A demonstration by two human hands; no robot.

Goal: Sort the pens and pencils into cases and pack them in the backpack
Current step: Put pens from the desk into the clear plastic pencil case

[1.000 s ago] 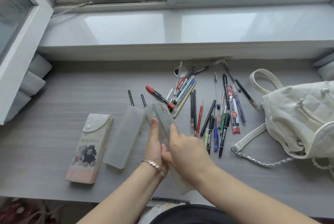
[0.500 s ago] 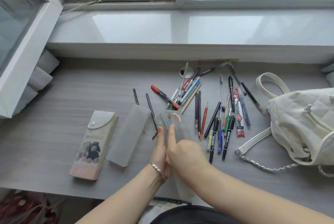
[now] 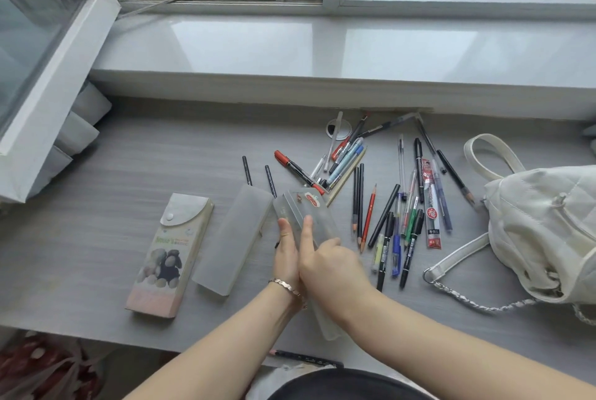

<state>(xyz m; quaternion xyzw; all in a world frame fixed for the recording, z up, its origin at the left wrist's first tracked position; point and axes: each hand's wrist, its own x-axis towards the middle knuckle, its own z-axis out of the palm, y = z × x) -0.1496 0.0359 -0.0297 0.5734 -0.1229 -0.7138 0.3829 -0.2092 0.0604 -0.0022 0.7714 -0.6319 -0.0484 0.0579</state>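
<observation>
The desk is matt grey wood-grain; the windowsill above is glossy and smooth. The stickered pencil case and the plain pencil case are frosted translucent plastic, and the snap-flap case looks like printed card. The white backpack looks like quilted leatherette, with a shiny metal chain.

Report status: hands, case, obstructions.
Left hand, right hand both gripping clear case. Pens and pencils loose on desk. Backpack right, nothing blocking hands.

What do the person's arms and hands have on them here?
Both forearms are bare, no sleeves or gloves in view. The left hand has a thin metallic link bracelet at its wrist. The right hand shows no ring, watch or band.
</observation>
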